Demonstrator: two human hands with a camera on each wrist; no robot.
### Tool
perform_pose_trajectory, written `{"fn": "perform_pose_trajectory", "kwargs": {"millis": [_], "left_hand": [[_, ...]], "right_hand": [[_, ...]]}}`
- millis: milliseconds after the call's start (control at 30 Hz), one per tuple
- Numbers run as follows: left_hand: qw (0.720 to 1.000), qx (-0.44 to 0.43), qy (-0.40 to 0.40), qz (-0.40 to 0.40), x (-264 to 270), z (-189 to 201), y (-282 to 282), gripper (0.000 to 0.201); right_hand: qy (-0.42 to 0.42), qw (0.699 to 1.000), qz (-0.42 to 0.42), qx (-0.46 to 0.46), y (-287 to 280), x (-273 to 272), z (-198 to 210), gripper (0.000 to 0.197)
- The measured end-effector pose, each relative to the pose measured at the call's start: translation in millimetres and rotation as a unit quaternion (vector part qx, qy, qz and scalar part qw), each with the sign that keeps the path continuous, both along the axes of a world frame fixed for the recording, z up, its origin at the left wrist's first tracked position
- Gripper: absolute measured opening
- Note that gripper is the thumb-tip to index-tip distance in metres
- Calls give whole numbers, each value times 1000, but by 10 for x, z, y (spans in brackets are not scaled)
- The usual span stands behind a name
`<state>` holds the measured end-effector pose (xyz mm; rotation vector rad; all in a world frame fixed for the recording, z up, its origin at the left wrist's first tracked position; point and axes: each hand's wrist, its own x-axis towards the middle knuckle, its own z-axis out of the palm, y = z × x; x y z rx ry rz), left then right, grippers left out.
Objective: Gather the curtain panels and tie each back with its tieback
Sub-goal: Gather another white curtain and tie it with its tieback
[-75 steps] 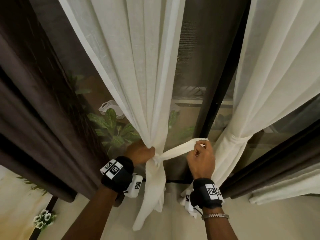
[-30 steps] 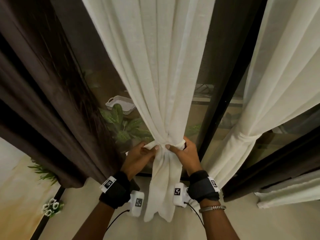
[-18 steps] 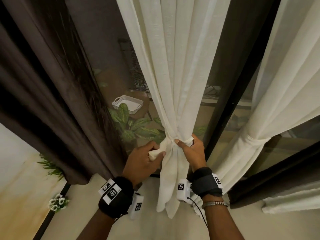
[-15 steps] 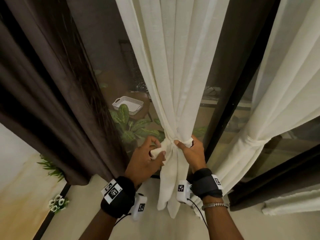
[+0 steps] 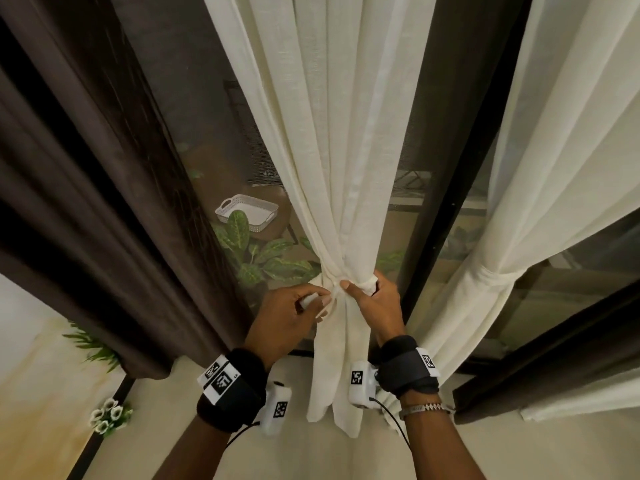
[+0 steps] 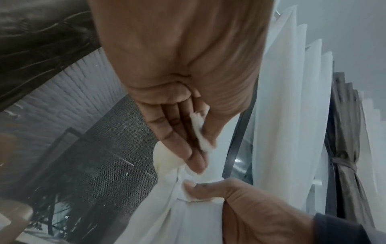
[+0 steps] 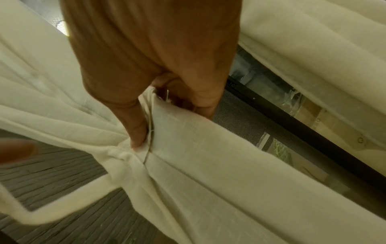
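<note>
Dark drapes [image 5: 86, 202] and window glass frame the cream curtain panel [image 5: 346, 133]. Its tieback [image 5: 365, 283], stretched out sideways moments ago, now wraps the gathered waist, so the knot is probably next. The left hand [image 5: 287, 320] pinches the loose end; the right hand [image 5: 375, 306] clamps the band, thumb pressing across.

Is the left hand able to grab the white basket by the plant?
Probably not. The white basket sits outside, behind the window screen, so the screen blocks it. The left hand is also busy pinching the tieback end.
</note>
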<state>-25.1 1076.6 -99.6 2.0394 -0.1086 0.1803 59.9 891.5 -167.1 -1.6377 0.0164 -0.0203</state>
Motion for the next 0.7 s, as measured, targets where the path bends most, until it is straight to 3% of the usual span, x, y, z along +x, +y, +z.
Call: {"fn": "perform_pose_trajectory", "kwargs": {"millis": [67, 233, 400, 467, 600, 700], "left_hand": [[998, 44, 18, 33, 34, -16, -39, 13], [990, 57, 80, 106, 237, -208, -119, 28], [990, 37, 135, 23, 263, -342, -149, 30], [991, 50, 120, 18, 261, -360, -148, 30], [988, 48, 146, 24, 295, -341, -122, 38], [984, 68, 160, 33, 337, -303, -101, 23]], "right_hand": [[5, 1000, 4, 2, 11, -18, -6, 32], [32, 999, 25, -3, 98, -55, -9, 15], [16, 999, 30, -22, 103, -75, -6, 18], [7, 999, 26, -29, 87, -66, -25, 11], [-14, 998, 21, -62, 94, -101, -14, 27], [-24, 996, 25, -79, 97, -128, -10, 20]]}}
